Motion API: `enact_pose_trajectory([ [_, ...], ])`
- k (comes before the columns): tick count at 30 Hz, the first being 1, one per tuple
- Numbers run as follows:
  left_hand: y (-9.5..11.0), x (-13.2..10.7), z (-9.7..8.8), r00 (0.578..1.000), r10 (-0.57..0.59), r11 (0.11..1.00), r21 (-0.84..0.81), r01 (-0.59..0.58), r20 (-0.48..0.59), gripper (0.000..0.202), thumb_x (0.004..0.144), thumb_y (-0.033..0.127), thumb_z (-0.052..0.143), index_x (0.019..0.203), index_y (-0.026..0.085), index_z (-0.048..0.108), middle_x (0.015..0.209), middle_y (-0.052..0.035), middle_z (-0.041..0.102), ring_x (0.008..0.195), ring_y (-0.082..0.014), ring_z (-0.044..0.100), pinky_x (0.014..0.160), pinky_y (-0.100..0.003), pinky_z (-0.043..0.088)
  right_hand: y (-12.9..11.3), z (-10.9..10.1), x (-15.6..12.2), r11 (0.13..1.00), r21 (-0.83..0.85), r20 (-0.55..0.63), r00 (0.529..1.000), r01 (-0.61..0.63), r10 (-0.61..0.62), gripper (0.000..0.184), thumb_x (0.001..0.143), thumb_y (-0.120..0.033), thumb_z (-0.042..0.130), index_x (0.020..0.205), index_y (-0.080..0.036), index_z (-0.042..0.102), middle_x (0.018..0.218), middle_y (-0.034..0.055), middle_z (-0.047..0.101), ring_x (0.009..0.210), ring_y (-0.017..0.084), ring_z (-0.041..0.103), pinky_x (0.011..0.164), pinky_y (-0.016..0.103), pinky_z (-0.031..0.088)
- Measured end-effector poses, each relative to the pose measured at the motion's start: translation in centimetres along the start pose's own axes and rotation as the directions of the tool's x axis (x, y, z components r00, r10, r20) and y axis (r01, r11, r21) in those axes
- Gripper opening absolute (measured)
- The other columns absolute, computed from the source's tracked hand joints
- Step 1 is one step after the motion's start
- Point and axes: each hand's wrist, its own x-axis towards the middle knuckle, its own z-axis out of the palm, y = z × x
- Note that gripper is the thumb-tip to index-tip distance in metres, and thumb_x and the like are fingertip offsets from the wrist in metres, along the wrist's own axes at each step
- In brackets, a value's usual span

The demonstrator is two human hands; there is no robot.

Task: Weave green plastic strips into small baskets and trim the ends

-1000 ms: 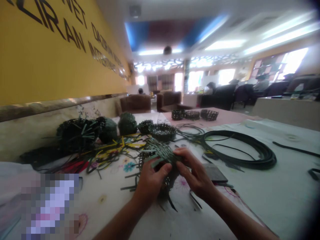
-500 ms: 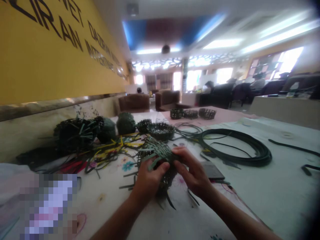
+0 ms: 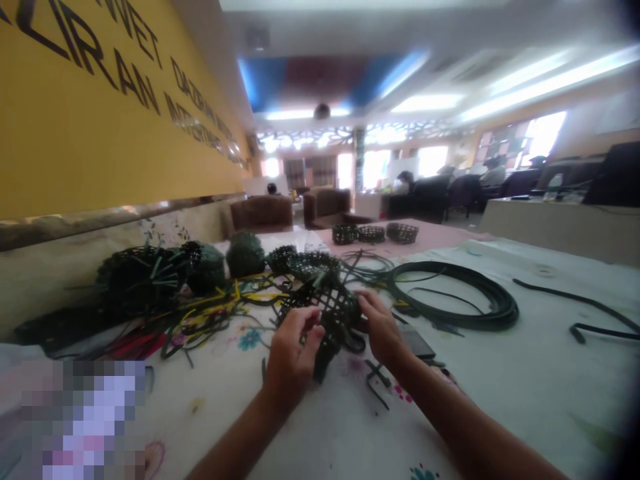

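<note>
A dark green woven strip basket is tilted between my two hands, with loose strip ends sticking out below it. My left hand is curled against its near left side, thumb and forefinger bent close together and the other fingers partly hidden. On the right side, my right hand grips the basket's edge, fingers on top and the thumb out of sight. A looped strip end hangs between the hands. Short cut strips lie on the flowered tablecloth below my right wrist.
Several finished or part-woven baskets stand at the back left. Yellow and green strips are tangled in front of them. A large coil of green strip lies to the right, beside a grey flat block. Three small baskets sit farther back.
The basket has been turned over in my hands, so its open lattice now faces me instead of the close-woven part. My view has shifted slightly right.
</note>
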Motion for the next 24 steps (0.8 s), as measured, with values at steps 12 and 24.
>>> enact_pose_trajectory([
  [12, -3.5, 0.8, -0.1, 0.918, -0.074, 0.835, 0.528, -0.157, 0.390, 0.036, 0.083, 0.040, 0.070, 0.112, 0.020, 0.068, 0.110, -0.0107, 0.070, 0.105, -0.0283, 0.064, 0.092, -0.040, 0.051, 3.7, 0.7, 0.3, 0.974, -0.203, 0.198, 0.970, -0.102, 0.143, 0.026, 0.081, -0.037, 0.054, 0.099, -0.019, 0.056, 0.087, 0.0054, 0.070, 0.074, 0.019, 0.067, 0.066, 0.032, 0.054],
  [24, -5.7, 2.0, -2.8, 0.844, -0.168, 0.944, 0.331, -0.011, 0.509, 0.036, 0.078, 0.037, 0.074, 0.111, 0.023, 0.072, 0.113, -0.0058, 0.074, 0.104, -0.0238, 0.068, 0.089, -0.031, 0.049, 1.8, -0.2, 0.7, 0.749, -0.543, 0.378, 0.907, 0.379, -0.185, 0.023, 0.080, -0.022, 0.055, 0.091, -0.021, 0.075, 0.086, 0.0047, 0.073, 0.077, 0.020, 0.062, 0.075, 0.031, 0.045],
])
